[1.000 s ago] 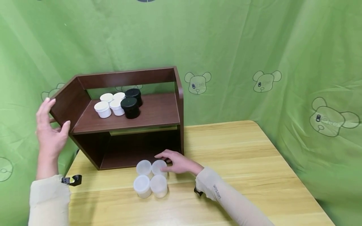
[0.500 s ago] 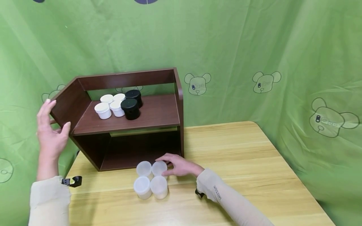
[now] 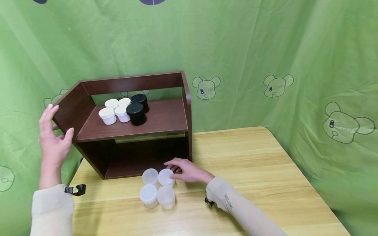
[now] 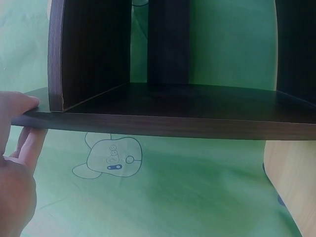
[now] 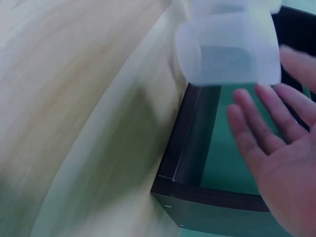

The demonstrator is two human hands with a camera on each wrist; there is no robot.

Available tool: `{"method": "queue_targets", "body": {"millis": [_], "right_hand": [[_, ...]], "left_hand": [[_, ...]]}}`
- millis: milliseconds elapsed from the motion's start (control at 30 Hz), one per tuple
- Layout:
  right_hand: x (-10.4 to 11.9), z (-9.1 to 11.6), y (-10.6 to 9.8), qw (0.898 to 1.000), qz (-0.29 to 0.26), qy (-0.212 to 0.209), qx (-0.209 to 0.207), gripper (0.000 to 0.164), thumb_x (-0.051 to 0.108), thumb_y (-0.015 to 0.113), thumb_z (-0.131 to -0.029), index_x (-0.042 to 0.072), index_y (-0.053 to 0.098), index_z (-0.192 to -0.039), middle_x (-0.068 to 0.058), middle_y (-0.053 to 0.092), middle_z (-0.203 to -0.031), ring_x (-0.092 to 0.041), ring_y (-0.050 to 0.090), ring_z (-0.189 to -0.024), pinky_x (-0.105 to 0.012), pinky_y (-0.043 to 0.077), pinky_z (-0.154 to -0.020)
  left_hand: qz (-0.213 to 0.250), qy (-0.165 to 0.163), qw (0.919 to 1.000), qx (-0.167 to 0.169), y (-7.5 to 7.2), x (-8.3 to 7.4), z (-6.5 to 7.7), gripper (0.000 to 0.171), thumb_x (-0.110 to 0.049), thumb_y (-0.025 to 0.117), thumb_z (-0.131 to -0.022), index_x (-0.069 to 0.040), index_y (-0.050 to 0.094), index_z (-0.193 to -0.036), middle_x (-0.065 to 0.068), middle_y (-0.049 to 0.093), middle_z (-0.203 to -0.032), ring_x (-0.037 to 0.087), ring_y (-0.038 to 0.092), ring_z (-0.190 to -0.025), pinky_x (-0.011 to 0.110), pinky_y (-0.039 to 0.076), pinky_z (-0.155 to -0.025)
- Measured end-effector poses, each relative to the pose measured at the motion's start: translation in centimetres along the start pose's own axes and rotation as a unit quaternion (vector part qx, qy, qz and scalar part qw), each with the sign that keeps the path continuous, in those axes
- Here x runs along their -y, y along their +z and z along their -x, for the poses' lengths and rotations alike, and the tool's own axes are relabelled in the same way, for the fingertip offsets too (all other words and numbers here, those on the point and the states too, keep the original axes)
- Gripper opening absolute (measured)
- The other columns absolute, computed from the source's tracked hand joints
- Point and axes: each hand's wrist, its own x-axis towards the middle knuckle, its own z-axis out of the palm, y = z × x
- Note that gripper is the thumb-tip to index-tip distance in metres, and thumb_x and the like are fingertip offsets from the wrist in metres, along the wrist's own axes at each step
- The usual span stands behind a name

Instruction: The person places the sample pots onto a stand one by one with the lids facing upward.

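At the left end of the dark brown two-tier shelf (image 3: pixel 165 114), my left hand (image 3: pixel 52 142) grips the side panel, thumb on one face and fingers on the other; the left wrist view shows the panel edge (image 4: pixel 187 127) between them. My right hand (image 3: pixel 189 171) is at the far right cup of a cluster of several lidded, translucent plastic cups. Its thumb overlaps the edge of that cup's lid (image 3: pixel 164 176), and the fingers reach past its far side. The right wrist view shows these fingers extended below a cup (image 5: pixel 227 54), not wrapped round it.
Several white jars (image 3: pixel 107 116) and two black jars (image 3: pixel 136 114) stand together on the upper tier. The cups sit on the wooden table (image 3: pixel 242 170) just in front of the lower tier. Green cloth (image 3: pixel 236 49) hangs behind and at the sides.
My right hand has shifted slightly to the right, its fingertips drawing back a little from the far right cup. My left hand keeps its grip on the shelf.
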Motion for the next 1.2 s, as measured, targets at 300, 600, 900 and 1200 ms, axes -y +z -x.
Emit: {"method": "queue_targets", "body": {"millis": [300,600,900,1200], "right_hand": [[-0.2,-0.1,0.0,0.999,-0.009,0.004,0.045,0.057,0.023,0.075,-0.096,0.015,0.056,-0.149,-0.002,0.06,-0.14,-0.016,0.062,-0.123,-0.03,0.06,-0.103],[-0.3,-0.4,0.3,0.999,0.01,-0.008,0.039,0.057,0.026,0.078,-0.093,0.015,0.059,-0.146,-0.002,0.061,-0.137,-0.015,0.064,-0.112,-0.033,0.061,-0.099],[0.0,-0.3,0.0,0.999,0.035,-0.003,-0.001,0.054,0.026,0.077,-0.095,0.015,0.06,-0.145,-0.006,0.06,-0.139,-0.009,0.068,-0.091,-0.019,0.062,-0.084],[2.0,-0.1,-1.8,0.998,0.03,-0.035,-0.037,0.053,0.024,0.075,-0.096,0.01,0.06,-0.144,-0.007,0.061,-0.137,-0.017,0.069,-0.102,-0.03,0.064,-0.09]], "left_hand": [[-0.001,-0.002,1.0,0.002,-0.1,-0.2,0.0,0.081,0.01,0.064,-0.091,-0.026,0.04,-0.159,-0.015,0.026,-0.169,-0.002,0.041,-0.103,-0.006,0.045,-0.073],[0.001,0.004,1.0,-0.001,0.0,0.0,0.0,0.08,0.01,0.064,-0.09,-0.025,0.041,-0.159,-0.015,0.026,-0.168,-0.002,0.042,-0.103,-0.006,0.045,-0.073],[0.004,0.01,0.9999,-0.004,0.1,0.1,0.0,0.081,0.011,0.065,-0.09,-0.025,0.042,-0.158,-0.015,0.027,-0.168,-0.002,0.043,-0.102,-0.006,0.046,-0.072],[0.002,0.018,0.9998,-0.009,0.0,0.2,0.0,0.079,0.01,0.066,-0.089,-0.025,0.044,-0.157,-0.014,0.028,-0.168,-0.002,0.044,-0.099,-0.005,0.045,-0.069]]}}
